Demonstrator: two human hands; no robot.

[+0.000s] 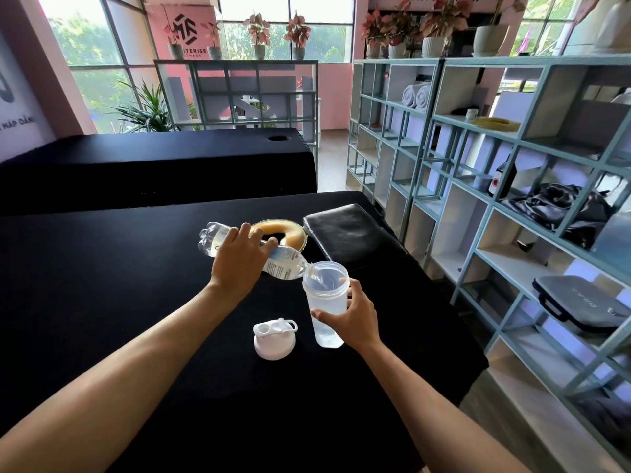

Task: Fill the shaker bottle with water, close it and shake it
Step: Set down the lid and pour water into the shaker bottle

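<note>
A clear shaker bottle (326, 302) stands upright and lidless on the black table (102, 285), with some water in its bottom. My right hand (355, 315) grips its side. My left hand (239, 257) holds a clear plastic water bottle (285, 264) tipped nearly flat, its mouth over the shaker's rim, and water runs into the shaker. The shaker's white lid (275, 339) lies on the table just left of the shaker, its flip cap up.
A tan ring-shaped cushion (290, 233) and a black leather pad (348, 233) lie behind the bottles. A teal shelf unit (512, 199) with towels, a case and clothes lines the right side. A second black table (170, 158) stands farther back.
</note>
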